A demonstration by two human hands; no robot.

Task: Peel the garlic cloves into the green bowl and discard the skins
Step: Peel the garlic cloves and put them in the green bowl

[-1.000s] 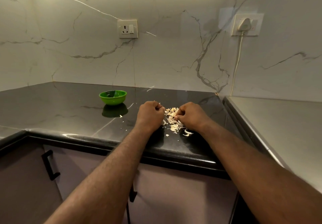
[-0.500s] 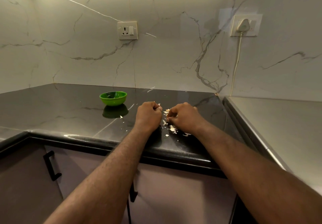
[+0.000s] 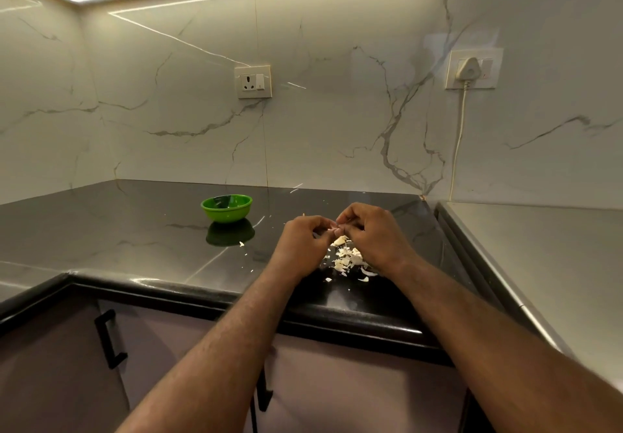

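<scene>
Both hands meet fingertip to fingertip just above the dark bench (image 3: pixel 135 230). The left hand (image 3: pixel 303 244) and right hand (image 3: pixel 374 237) have their fingers curled in, pinching a small pale garlic clove (image 3: pixel 332 229) between them; most of it is hidden. The pile of skins (image 3: pixel 347 259) lies directly beneath, partly under the right hand. The green bowl (image 3: pixel 226 208) stands beyond and to the left of the left hand, well apart.
</scene>
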